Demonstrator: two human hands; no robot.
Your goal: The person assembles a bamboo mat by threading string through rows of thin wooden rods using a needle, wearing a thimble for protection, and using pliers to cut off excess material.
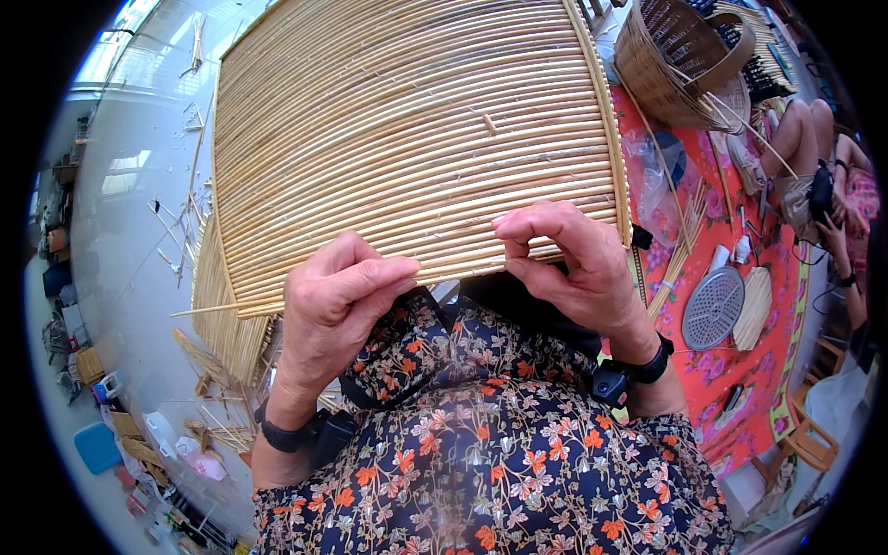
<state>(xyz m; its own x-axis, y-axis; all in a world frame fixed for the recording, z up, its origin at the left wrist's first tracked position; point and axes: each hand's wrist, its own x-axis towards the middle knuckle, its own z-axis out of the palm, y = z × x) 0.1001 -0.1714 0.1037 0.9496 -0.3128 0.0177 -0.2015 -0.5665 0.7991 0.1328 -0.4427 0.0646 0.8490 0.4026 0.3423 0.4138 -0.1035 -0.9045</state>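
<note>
A large mat of pale straw-coloured stalks [407,157], laid side by side, slopes up in front of me with its near edge at my waist. My left hand [338,291] pinches the mat's near edge with thumb and forefinger. At the right part of that edge, my right hand [573,268] is curled, its thumb and fingertips drawn together just over the stalks. Whatever those fingertips hold, if anything, is too small to make out. Loose stalk ends [208,311] stick out at the near left corner. A short stalk piece [489,123] lies on the mat.
To the right, a red flowered cloth [731,407] bears a grey perforated disc [713,308], an oval stalk piece [754,310] and a stalk bundle [680,250]. A wicker basket [661,65] stands beyond. Another person [832,194] sits far right. Stalk scraps [176,240] litter the left floor.
</note>
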